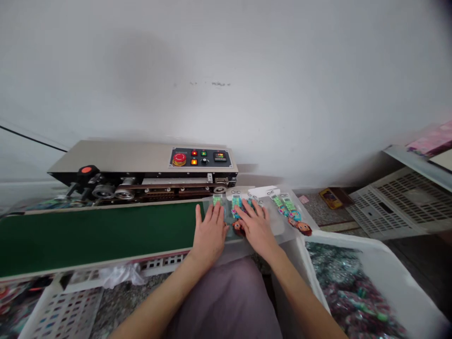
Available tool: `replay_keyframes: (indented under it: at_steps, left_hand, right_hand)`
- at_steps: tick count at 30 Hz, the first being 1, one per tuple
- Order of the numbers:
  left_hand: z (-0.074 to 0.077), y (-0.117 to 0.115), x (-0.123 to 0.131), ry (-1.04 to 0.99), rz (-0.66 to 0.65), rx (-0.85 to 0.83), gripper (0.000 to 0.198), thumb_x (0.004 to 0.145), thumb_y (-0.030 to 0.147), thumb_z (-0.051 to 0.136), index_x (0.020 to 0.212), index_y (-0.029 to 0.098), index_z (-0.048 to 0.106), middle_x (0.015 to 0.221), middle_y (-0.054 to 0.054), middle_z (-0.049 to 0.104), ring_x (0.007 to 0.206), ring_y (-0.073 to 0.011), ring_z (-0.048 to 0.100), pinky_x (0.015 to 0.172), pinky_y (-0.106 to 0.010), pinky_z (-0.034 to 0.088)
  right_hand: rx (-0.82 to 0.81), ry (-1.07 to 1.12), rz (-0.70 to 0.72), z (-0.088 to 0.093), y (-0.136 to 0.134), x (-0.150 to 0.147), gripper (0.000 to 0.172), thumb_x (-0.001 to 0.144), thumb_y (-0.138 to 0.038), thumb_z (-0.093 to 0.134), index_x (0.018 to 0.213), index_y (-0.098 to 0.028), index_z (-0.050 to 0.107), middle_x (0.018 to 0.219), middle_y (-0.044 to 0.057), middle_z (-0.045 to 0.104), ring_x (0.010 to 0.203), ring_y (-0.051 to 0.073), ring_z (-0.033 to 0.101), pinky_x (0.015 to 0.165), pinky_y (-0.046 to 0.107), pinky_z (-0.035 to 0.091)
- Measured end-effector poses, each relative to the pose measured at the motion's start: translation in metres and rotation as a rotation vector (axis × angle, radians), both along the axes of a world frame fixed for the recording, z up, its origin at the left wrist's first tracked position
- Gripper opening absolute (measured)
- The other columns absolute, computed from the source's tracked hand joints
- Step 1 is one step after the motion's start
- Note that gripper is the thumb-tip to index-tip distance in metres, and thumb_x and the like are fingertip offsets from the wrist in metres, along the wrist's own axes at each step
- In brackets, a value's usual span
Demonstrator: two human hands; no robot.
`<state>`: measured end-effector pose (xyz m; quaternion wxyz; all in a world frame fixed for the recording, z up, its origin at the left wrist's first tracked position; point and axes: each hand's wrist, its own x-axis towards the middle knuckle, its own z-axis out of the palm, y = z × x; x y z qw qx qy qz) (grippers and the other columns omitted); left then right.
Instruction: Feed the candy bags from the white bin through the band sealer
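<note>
My left hand (211,233) lies flat with fingers spread on a clear bag at the right end of a green conveyor belt (116,235). Part of a green printed piece (217,199) shows past its fingertips. Beside it, my right hand (260,231) rests palm down, fingers apart, on another bag. Between the hands a colourful cartoon figure (237,201) in clear plastic shows its green end and brown head. Further right, more bagged cartoon figures (287,209) lie on the pale plate. The hands cover much of the nearer bags.
A band sealing machine (141,155) with lit buttons and a red stop knob (179,158) stands behind the belt. At right is a white foam box (383,247) of shiny bagged pieces. White plastic crates (391,202) stand at far right, and another perforated crate (67,303) below left.
</note>
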<state>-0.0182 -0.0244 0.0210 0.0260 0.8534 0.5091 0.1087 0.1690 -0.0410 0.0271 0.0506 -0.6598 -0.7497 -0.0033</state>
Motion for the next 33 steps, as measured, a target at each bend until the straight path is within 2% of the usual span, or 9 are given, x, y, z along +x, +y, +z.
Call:
replay_keyframes:
  at_steps: [3,6,10,13,15,21,27,30,33]
  left_hand:
    - [0.002,0.002,-0.021,0.014,0.076,0.017,0.05,0.103,0.033,0.036,0.148,0.014,0.048,0.158,-0.014,0.042,0.146,-0.0336,0.038,0.12,-0.069,0.014]
    - [0.007,0.007,-0.027,0.01,0.102,0.033,0.051,0.104,0.034,0.034,0.148,0.011,0.048,0.159,-0.016,0.038,0.148,-0.0341,0.033,0.12,-0.069,0.015]
    - [0.008,0.017,0.004,-0.035,-0.088,-0.001,0.05,0.106,0.033,0.03,0.148,0.012,0.047,0.161,-0.013,0.035,0.151,-0.029,0.028,0.122,-0.061,0.019]
    - [0.001,0.023,0.03,-0.062,-0.212,-0.032,0.052,0.106,0.036,0.031,0.151,0.015,0.042,0.163,-0.011,0.032,0.152,-0.0284,0.026,0.121,-0.064,0.02]
    - [-0.005,0.025,0.036,-0.067,-0.233,-0.04,0.053,0.106,0.039,0.031,0.152,0.017,0.04,0.164,-0.011,0.031,0.152,-0.0283,0.027,0.12,-0.067,0.019]
    - [-0.016,0.023,0.007,-0.047,-0.167,-0.007,0.051,0.105,0.036,0.032,0.153,0.021,0.039,0.164,-0.009,0.031,0.152,-0.0276,0.026,0.12,-0.067,0.016]
    - [0.005,0.022,-0.017,0.046,0.005,-0.043,0.05,0.1,0.025,0.039,0.147,0.014,0.048,0.16,-0.016,0.038,0.149,-0.034,0.031,0.119,-0.07,0.014]
    - [0.014,0.017,-0.001,0.024,-0.042,-0.054,0.051,0.096,0.022,0.043,0.146,0.012,0.05,0.158,-0.017,0.041,0.148,-0.0337,0.033,0.121,-0.067,0.011]
    - [0.01,0.012,0.026,-0.039,-0.19,-0.057,0.052,0.099,0.025,0.039,0.149,0.014,0.045,0.159,-0.014,0.04,0.149,-0.0294,0.032,0.122,-0.064,0.013]
  right_hand:
    - [0.029,0.026,0.005,0.002,0.003,-0.006,0.047,0.103,-0.029,0.04,0.149,-0.034,0.047,0.16,0.002,0.04,0.146,0.032,0.032,0.115,0.056,0.026]
    - [0.095,0.043,-0.085,-0.001,0.0,-0.003,0.048,0.104,-0.034,0.038,0.15,-0.026,0.046,0.157,0.007,0.045,0.144,0.03,0.035,0.115,0.052,0.028]
    - [0.107,0.0,-0.17,-0.008,-0.005,0.008,0.047,0.103,-0.036,0.038,0.146,-0.022,0.052,0.156,0.008,0.045,0.142,0.031,0.037,0.114,0.05,0.029]
    - [0.057,-0.033,-0.168,-0.008,-0.004,0.02,0.046,0.102,-0.033,0.04,0.146,-0.026,0.052,0.158,0.005,0.043,0.142,0.03,0.038,0.113,0.05,0.031]
    - [0.023,-0.037,-0.164,-0.004,-0.003,0.028,0.046,0.102,-0.03,0.039,0.146,-0.029,0.052,0.158,0.003,0.043,0.141,0.029,0.039,0.112,0.049,0.032]
    - [-0.009,0.009,-0.052,0.0,0.005,0.024,0.047,0.102,-0.025,0.038,0.146,-0.033,0.052,0.16,0.001,0.039,0.144,0.028,0.035,0.113,0.048,0.031]
    - [0.04,0.115,0.008,-0.005,0.007,0.003,0.048,0.102,-0.03,0.04,0.149,-0.033,0.046,0.159,0.001,0.041,0.145,0.026,0.036,0.113,0.048,0.032]
    - [0.111,0.149,-0.049,-0.008,-0.001,0.011,0.048,0.103,-0.033,0.037,0.15,-0.028,0.046,0.156,0.005,0.047,0.141,0.025,0.041,0.111,0.045,0.035]
    - [0.115,0.068,-0.092,-0.011,-0.009,0.021,0.046,0.103,-0.03,0.037,0.146,-0.026,0.052,0.153,0.006,0.051,0.139,0.028,0.043,0.109,0.047,0.036]
